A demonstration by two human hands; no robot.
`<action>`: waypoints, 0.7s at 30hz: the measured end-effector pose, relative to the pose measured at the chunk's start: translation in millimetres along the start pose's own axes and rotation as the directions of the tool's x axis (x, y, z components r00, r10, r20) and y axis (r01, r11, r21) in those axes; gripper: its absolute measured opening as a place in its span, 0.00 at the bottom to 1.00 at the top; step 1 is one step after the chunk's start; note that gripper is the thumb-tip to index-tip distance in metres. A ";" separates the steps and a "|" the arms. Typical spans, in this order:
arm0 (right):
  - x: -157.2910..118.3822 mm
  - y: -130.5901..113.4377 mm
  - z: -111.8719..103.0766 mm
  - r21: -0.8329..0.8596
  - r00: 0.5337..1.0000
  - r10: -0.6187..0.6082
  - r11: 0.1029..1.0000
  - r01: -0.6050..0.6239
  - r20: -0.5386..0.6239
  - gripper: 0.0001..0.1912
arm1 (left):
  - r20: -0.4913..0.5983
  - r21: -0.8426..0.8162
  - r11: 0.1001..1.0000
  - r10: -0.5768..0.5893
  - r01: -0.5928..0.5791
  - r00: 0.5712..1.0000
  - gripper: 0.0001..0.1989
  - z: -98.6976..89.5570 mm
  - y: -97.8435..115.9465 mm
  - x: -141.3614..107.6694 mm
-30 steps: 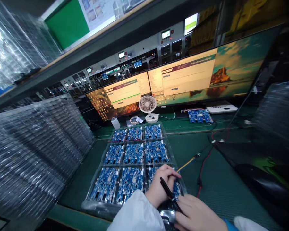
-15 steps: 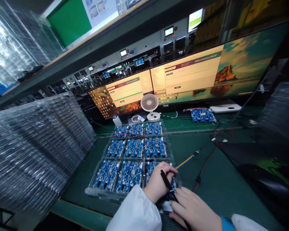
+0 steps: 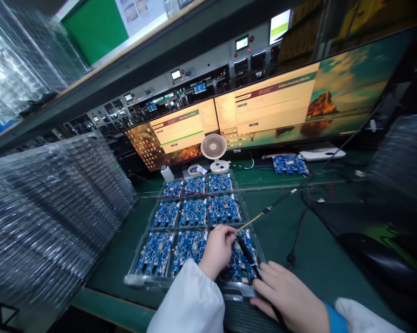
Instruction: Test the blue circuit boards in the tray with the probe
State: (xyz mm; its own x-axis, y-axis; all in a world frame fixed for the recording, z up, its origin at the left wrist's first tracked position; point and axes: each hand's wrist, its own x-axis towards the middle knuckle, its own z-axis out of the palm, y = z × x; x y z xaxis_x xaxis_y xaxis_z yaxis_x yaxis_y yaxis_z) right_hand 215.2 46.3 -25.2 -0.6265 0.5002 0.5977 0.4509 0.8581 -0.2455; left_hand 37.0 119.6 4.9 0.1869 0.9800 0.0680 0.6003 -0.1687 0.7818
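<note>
My left hand is closed in a pinch on the end of a thin yellow cable. It hovers over the circuit board at the near right of a clear plastic tray. My right hand, its fingers curled, grips a slim black pen-like tool that slants up across this board towards my left fingertips. Part of the board is hidden by the tool and my left hand. More blue boards lie in the tray's other compartments.
Stacked clear trays stand at the left. Behind the tray are a white fan, a small bottle and two screens. A separate blue board lies at back right. A black mouse and cables occupy the right side.
My left hand has shifted left and slightly up, drawing the yellow cable's end with it. More of the near-right board now shows. My right hand keeps hold of the black tool, slightly farther right.
</note>
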 end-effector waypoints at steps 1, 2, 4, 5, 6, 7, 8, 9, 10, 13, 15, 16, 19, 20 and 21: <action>-0.2 0.5 -1.2 0.004 1.000 0.003 1.000 -0.003 0.001 0.04 | 0.018 0.014 1.000 -0.016 0.015 1.000 0.11 -0.8 0.6 0.5; -0.3 1.1 -2.4 0.010 1.000 0.007 1.000 -0.007 0.003 0.05 | 0.035 0.022 0.999 -0.028 0.028 0.999 0.11 -1.2 1.2 0.7; -0.7 2.8 -5.2 0.024 1.000 0.014 1.000 -0.015 0.010 0.06 | 0.063 0.021 0.999 -0.047 0.046 0.997 0.10 -0.5 2.2 0.6; -0.9 4.0 -6.7 0.032 1.000 0.018 0.999 -0.018 0.018 0.05 | 0.080 0.008 0.998 -0.058 0.057 0.995 0.10 0.5 2.6 0.2; -1.3 5.4 -8.0 0.041 0.999 0.020 0.999 -0.021 0.029 0.03 | 0.099 -0.006 0.998 -0.066 0.067 0.993 0.10 1.7 3.1 -0.5; -1.9 7.1 -9.2 0.050 0.999 0.022 0.998 -0.024 0.043 0.04 | 0.115 -0.012 0.997 -0.072 0.074 0.991 0.10 3.1 3.5 -1.3; -2.7 9.0 -10.1 0.060 0.998 0.023 0.998 -0.027 0.058 0.07 | 0.126 -0.008 0.997 -0.074 0.075 0.989 0.11 4.4 3.9 -2.2; -3.7 10.9 -10.6 0.071 0.997 0.023 0.997 -0.029 0.075 0.10 | 0.130 0.004 0.997 -0.071 0.071 0.989 0.10 5.5 4.3 -3.0; -4.9 12.6 -10.8 0.082 0.996 0.023 0.996 -0.030 0.092 0.11 | 0.127 0.017 0.998 -0.064 0.062 0.990 0.10 6.4 4.5 -3.8; -8.4 16.4 -9.4 0.084 0.994 0.027 0.996 -0.036 0.109 0.14 | 0.108 0.027 0.998 -0.061 0.059 0.992 0.09 7.6 4.3 -4.8; -9.8 17.3 -7.4 0.065 0.995 0.026 0.997 -0.033 0.101 0.14 | 0.096 0.027 0.998 -0.065 0.062 0.993 0.08 7.3 3.8 -4.6; -10.0 17.5 -6.3 0.053 0.995 0.026 0.998 -0.032 0.098 0.14 | 0.089 0.035 0.997 -0.067 0.064 0.994 0.08 7.0 3.7 -4.4; -9.5 17.6 -3.7 0.025 0.995 0.024 0.999 -0.027 0.093 0.14 | 0.107 0.020 0.994 -0.108 0.106 0.988 0.07 6.1 4.8 -4.0; -9.3 17.7 -3.5 0.018 0.996 0.026 0.999 -0.027 0.086 0.14 | 0.124 -0.006 0.991 -0.135 0.137 0.983 0.06 5.8 5.5 -4.0; -9.1 17.7 -3.6 0.014 0.997 0.029 0.999 -0.030 0.078 0.14 | 0.144 -0.037 0.985 -0.160 0.167 0.976 0.06 5.7 6.2 -4.1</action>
State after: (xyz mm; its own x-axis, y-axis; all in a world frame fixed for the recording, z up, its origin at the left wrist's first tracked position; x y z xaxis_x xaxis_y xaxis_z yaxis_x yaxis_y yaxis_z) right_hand 231.2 56.4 -32.2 -0.6612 0.5322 0.5287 0.4606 0.8443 -0.2739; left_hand 44.4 113.9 6.0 0.1982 0.9689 -0.1484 0.5937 0.0018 0.8047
